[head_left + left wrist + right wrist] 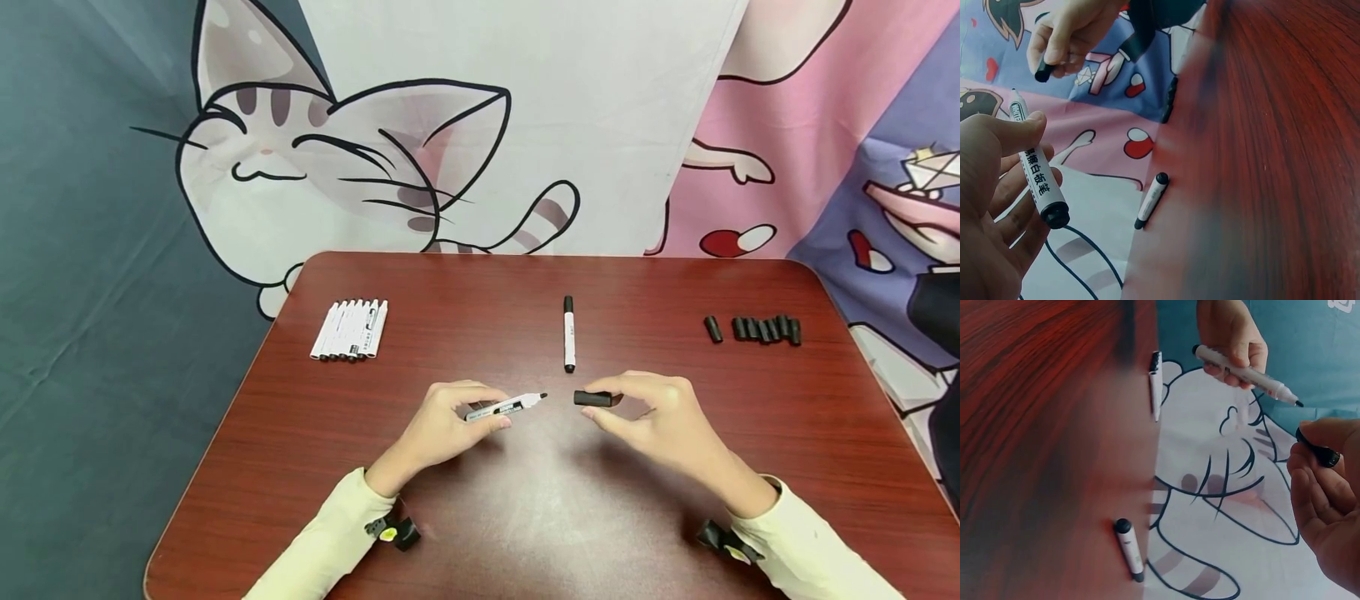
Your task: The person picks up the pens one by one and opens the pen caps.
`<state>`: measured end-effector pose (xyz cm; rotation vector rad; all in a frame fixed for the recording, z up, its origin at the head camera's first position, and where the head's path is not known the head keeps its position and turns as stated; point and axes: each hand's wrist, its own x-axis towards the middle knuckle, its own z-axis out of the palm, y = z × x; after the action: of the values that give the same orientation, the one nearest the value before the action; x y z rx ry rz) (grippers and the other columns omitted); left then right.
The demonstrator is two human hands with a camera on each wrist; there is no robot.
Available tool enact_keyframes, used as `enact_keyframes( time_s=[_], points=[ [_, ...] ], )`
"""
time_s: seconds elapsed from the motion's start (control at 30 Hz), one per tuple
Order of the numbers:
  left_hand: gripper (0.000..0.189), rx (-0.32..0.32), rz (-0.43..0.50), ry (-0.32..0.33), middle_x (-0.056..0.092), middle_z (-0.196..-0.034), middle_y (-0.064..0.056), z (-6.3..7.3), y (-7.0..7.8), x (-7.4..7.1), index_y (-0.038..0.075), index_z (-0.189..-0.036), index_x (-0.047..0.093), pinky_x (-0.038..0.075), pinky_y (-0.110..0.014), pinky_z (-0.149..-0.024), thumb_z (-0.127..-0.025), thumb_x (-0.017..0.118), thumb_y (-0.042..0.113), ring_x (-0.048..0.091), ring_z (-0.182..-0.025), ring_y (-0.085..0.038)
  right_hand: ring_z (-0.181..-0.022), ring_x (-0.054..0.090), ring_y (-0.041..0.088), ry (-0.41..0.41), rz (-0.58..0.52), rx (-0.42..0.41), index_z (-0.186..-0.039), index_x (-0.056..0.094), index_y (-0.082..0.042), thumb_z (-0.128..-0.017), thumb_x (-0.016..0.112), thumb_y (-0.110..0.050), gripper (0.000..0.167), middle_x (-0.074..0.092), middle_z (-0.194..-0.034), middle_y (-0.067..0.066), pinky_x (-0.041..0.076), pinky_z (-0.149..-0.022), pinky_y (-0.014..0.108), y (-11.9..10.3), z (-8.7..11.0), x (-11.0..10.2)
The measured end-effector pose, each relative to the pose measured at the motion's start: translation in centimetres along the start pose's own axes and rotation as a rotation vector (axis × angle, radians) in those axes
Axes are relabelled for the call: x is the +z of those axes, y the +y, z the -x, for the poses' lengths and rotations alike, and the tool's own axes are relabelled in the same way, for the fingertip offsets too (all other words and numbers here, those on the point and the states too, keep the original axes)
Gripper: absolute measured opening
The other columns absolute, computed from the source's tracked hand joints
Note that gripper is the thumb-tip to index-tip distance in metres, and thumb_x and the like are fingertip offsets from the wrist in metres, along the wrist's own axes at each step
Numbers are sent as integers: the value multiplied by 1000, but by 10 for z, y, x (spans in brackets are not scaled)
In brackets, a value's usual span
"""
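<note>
In the head view my left hand [448,425] pinches an uncapped whiteboard marker [504,407] between thumb and fingers. Its black tip points right. Opposite it, my right hand [660,417] pinches a black marker cap [592,398]. A small gap separates the tip from the cap. The left wrist view shows the marker [1038,175] lying across the left fingers, its black end plug toward the camera. In the right wrist view the cap [1319,449] sits between thumb and fingers. Beyond both hands, a capped marker [569,335] lies on the table.
Several uncapped white markers [349,330] lie side by side at the table's back left. Toward the back right is a row of several black caps [767,328], with one loose cap [713,329] just left of it. A printed curtain [600,125] hangs behind the brown table [480,533].
</note>
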<state>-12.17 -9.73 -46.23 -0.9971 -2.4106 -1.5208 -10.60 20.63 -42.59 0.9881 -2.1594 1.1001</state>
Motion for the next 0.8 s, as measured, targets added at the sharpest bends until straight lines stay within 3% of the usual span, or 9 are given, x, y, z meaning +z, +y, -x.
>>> enact_keyframes(
  time_s=[0.17,0.43,0.67,0.8],
  points=[
    [18,-30,-6,5,76,-92,3,4,-2,-8,15,-101,80,56,-29,-58,-85,85,17,63,-73,-5,-74,66,-1,-6,2,45,-98,79,-21,-67,90,-3,38,74,-85,-12,49,-69,13,6,4,-2],
    [19,-88,-41,54,75,-92,4,10,-10,-30,16,-103,79,58,-33,-60,-85,85,17,64,-72,-9,-72,64,-2,-10,3,99,-96,77,-24,-65,91,-1,41,72,-83,-16,49,-69,14,13,11,-4],
    [22,-179,-90,165,76,-97,1,16,-21,-70,13,-107,79,59,-29,-65,-86,84,14,67,-76,-11,-71,60,-3,8,27,147,-94,77,-25,-63,93,-2,42,69,-80,-17,48,-66,14,19,19,-5],
    [24,-262,-186,238,76,-103,-4,18,-30,-102,9,-110,79,57,-22,-67,-87,83,15,68,-76,-9,-70,60,-3,18,32,171,-94,77,-24,-62,94,-1,43,70,-80,-16,47,-65,14,21,24,-6]
  ],
)
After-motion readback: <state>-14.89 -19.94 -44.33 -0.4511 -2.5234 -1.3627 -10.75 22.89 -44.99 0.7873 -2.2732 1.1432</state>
